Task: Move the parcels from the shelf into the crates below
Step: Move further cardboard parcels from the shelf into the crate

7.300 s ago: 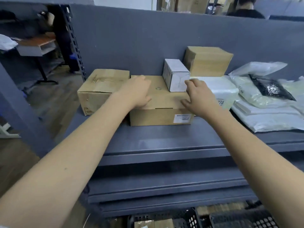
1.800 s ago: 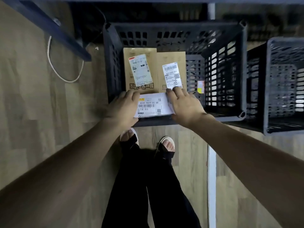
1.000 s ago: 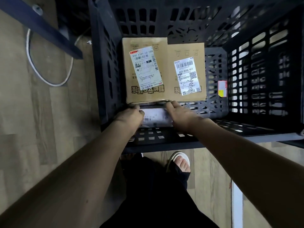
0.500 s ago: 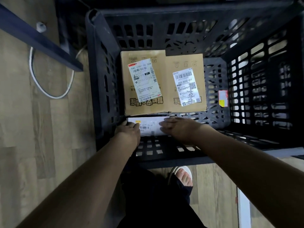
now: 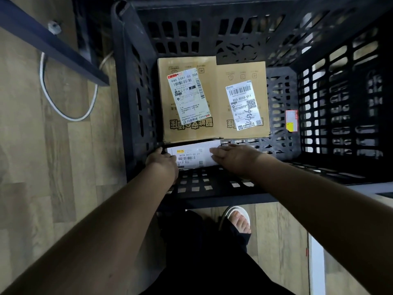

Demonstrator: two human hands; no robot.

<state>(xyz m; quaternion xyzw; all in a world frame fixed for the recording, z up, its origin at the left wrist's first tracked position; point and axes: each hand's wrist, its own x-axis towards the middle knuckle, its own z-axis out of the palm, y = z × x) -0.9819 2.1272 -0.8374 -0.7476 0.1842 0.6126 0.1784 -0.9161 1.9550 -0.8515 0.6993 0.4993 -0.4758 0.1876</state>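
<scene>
Both hands' grip on parcel [image 5: 192,155] ends; long axis left-right.

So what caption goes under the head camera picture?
Both hands, left and right, set a white-labelled parcel into the black crate beside two cardboard boxes.

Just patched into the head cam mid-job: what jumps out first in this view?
Two brown cartons sit side by side in the black crate: the left carton and the right carton, each bearing a white shipping label. Just below them, the left hand and right hand flank a white-labelled parcel against the near wall.
</scene>
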